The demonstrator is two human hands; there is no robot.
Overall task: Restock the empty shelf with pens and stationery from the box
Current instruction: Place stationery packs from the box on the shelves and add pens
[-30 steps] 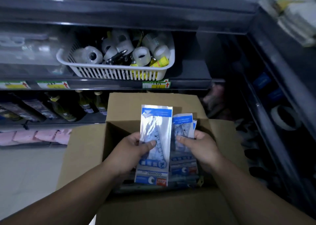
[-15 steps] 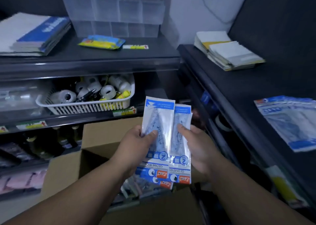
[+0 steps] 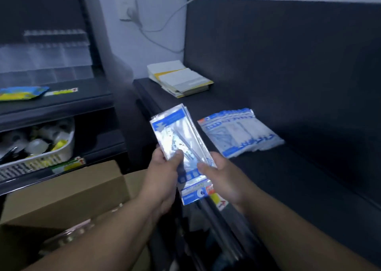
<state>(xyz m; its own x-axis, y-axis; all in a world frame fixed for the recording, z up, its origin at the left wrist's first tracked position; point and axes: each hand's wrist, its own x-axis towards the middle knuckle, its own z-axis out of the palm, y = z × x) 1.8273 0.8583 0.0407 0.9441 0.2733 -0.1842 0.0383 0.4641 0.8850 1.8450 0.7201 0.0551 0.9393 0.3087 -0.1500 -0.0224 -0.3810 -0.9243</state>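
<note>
I hold a stack of blue-and-clear geometry set packets (image 3: 177,138) upright in front of me, above the front edge of the dark shelf (image 3: 299,180) on the right. My left hand (image 3: 165,167) grips the stack's left side with the thumb across its face. My right hand (image 3: 223,178) grips its lower right edge. A fanned pile of the same packets (image 3: 239,132) lies flat on that shelf, just right of the held stack. The open cardboard box (image 3: 68,196) sits low at the left, below my left forearm.
A stack of white and yellow booklets (image 3: 179,79) lies at the shelf's back left corner. On the left unit stand a white basket of tape rolls (image 3: 41,145), a blue-yellow packet (image 3: 22,92) and clear organiser trays (image 3: 45,62). A wall socket with cable (image 3: 132,13) is behind.
My view has swung right and up from the box to the right-hand shelf. Both hands lifted the packets out of the box, brought the two bunches together into one stack and carried them rightward.
</note>
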